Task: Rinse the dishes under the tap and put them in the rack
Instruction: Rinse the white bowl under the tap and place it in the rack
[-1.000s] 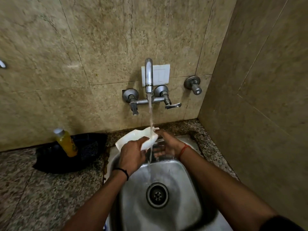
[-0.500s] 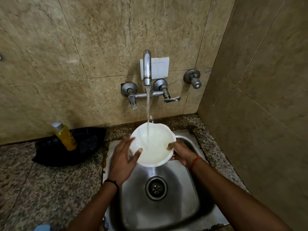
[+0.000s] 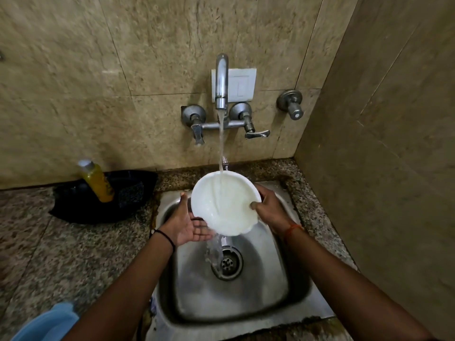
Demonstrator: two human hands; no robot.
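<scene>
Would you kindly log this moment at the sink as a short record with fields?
Item being rinsed: white bowl, tilted, water spilling off its lower edge
Right hand: grips the bowl's rim
Left hand: palm up beneath the bowl, fingers straight
Tap: running, stream lands in the bowl
Sink: steel, drain uncovered
Counter at left: yellow bottle on a black tray
Rack: not in view
</scene>
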